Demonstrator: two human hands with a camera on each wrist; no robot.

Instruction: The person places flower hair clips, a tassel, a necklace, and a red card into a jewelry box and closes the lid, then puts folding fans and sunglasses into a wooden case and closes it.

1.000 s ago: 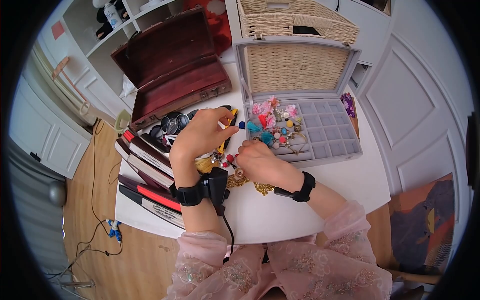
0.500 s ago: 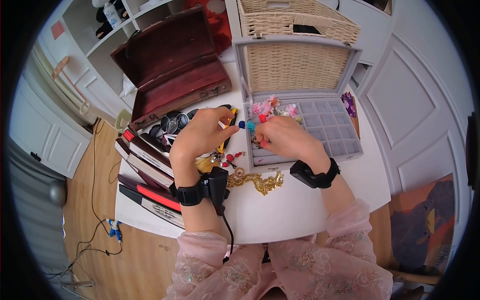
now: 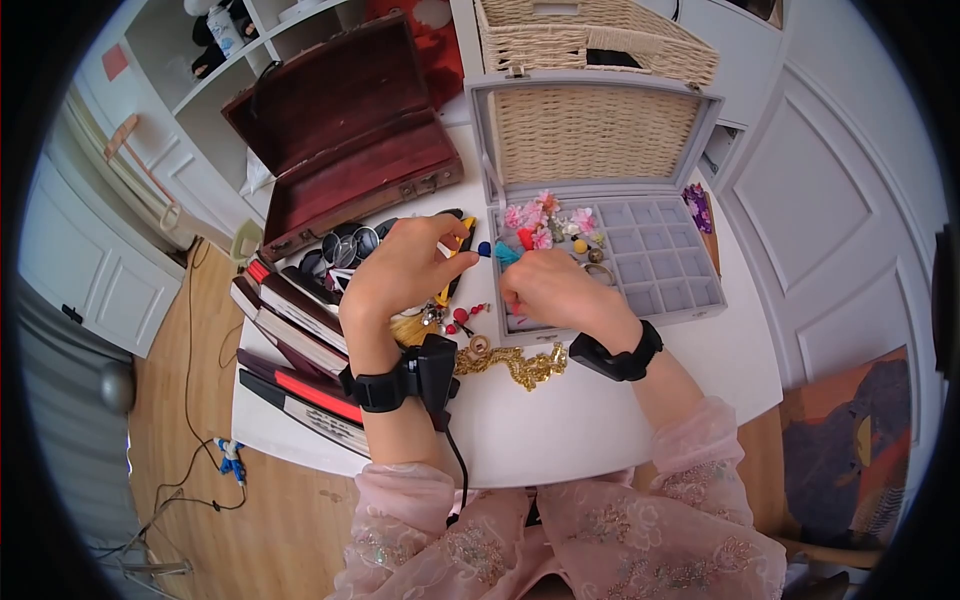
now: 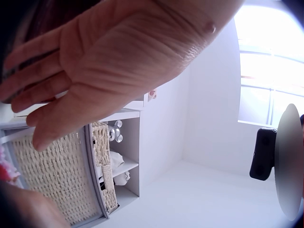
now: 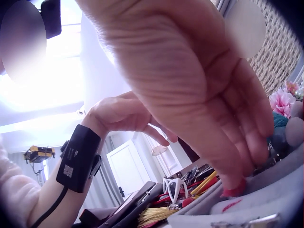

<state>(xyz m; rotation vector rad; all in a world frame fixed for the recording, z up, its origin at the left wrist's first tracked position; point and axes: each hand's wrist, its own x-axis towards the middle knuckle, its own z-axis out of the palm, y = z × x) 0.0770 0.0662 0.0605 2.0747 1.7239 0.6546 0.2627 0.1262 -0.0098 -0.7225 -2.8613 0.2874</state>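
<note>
My right hand reaches into the front left part of a grey jewellery box, fingers pointing down. In the right wrist view a small red piece shows at the thumb tip, pinched against the grey lining; its kind is unclear. Beside the hand lie pink flower ornaments, a teal tassel and a yellow bead. My left hand hovers left of the box with relaxed fingers and holds nothing. Close to its fingertips is a dark blue ball.
A gold chain and red beads lie before the box on the white table. Books, sunglasses and an open brown case stand left. A wicker basket is behind.
My right hand moved from the red beads up into the box, then slightly back toward its front left edge. The gold chain became fully visible. My left hand stayed still.
</note>
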